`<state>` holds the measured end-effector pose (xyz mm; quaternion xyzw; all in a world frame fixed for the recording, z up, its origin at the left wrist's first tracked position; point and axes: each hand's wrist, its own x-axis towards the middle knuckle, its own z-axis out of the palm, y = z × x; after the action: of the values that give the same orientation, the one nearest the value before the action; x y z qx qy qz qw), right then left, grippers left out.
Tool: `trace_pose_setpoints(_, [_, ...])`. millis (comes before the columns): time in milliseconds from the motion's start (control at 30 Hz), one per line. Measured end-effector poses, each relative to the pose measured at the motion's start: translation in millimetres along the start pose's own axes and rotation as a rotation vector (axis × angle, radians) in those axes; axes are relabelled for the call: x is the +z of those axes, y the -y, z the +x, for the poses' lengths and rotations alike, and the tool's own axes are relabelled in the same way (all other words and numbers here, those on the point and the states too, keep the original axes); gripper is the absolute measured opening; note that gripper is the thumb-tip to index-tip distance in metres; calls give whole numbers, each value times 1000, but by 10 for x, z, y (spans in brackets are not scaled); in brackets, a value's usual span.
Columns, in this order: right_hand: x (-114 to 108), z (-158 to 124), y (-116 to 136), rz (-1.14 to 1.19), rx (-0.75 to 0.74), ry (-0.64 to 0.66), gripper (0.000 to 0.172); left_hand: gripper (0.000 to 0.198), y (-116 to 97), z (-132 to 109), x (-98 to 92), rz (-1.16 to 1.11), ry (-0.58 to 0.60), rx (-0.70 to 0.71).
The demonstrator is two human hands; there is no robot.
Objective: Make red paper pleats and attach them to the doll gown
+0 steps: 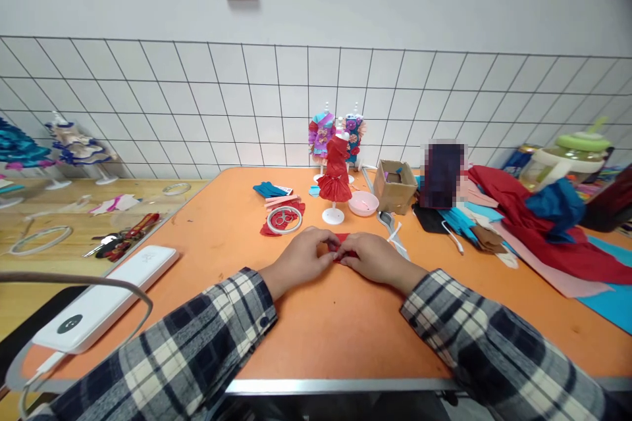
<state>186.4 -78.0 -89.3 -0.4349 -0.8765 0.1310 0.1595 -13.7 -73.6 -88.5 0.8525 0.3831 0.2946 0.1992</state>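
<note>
Between my two hands lies a small piece of red fabric or paper [342, 237], low over the orange table; its exact material I cannot make out. The fingers of my left hand [309, 253] pinch its left side. My right hand [372, 256] pinches it from the right, and the fingertips of both hands nearly meet. Much of the red piece is hidden behind the fingers. Just beyond my hands stands a white mini dress form [333, 216] wearing a ruffled red dress [336, 174]. Left of it, a white ring [269, 220] surrounds scissors [284, 216] on red scraps.
Two more dressed forms [323, 135] stand behind. A pink bowl [364, 212], a cardboard box [402, 194], a spoon [388, 218] and a propped dark screen [443, 174] are to the right. Red cloth [538, 230] heaps at far right. A white power bank [111, 296] with a cable lies left.
</note>
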Motion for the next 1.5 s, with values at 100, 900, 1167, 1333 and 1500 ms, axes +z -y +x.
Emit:
trace_pose_setpoints(100, [-11,-7,23,-8,52,-9,9,22,14,5,20,-106,34,-56])
trace_pose_setpoints(900, [-103,-43,-20,-135,58,45,14,11,-10,-10,-26,273,170,44])
trace_pose_setpoints(1167, [-123,-58,69,-169,21,56,16,11,-52,8,-12,415,186,91])
trace_pose_setpoints(1333, [-135,-47,137,-189,122,100,17,14,-60,3,20,431,169,101])
trace_pose_setpoints(1500, [-138,-44,159,-153,217,67,17,16,-76,-7,48,444,167,110])
